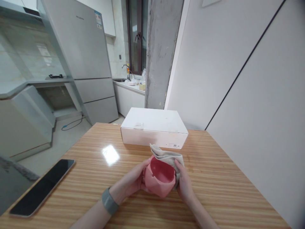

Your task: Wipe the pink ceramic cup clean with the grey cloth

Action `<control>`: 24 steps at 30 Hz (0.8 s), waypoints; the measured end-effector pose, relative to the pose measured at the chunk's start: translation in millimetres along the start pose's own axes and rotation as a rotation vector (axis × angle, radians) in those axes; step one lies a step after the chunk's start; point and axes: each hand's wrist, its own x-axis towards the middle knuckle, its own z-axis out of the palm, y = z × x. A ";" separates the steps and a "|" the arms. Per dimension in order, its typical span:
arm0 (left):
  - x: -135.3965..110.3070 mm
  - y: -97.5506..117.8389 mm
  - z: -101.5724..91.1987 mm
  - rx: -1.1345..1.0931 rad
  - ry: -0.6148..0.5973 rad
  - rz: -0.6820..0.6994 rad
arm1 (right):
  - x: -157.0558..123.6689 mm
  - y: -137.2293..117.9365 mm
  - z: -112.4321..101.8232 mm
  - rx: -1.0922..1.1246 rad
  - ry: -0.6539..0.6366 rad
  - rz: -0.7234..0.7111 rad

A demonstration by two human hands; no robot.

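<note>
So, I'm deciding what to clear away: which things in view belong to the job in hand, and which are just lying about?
In use:
Pink bowl, in the left hand
Pale cloth, in the right hand, against the bowl

Seemingly lying about:
White box, untouched
Phone, untouched

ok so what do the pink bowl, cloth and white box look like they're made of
Pink bowl: perhaps plastic or ceramic, smooth and mostly matte, with even colour and flat facets.
Cloth: probably woven fabric, dull and softly folded.
White box: likely cardboard, smooth, with straight folded edges and print on the front.
</note>
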 end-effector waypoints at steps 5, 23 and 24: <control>0.3 -0.3 -6.4 -0.032 -0.018 0.002 | -9.4 -7.9 1.6 0.028 -0.088 0.136; -6.6 11.1 -9.3 0.182 0.066 0.058 | -8.7 -26.0 -12.6 -0.057 -0.317 0.267; -8.0 12.9 -8.2 0.194 0.052 0.066 | -8.5 -26.8 -13.0 -0.051 -0.331 0.275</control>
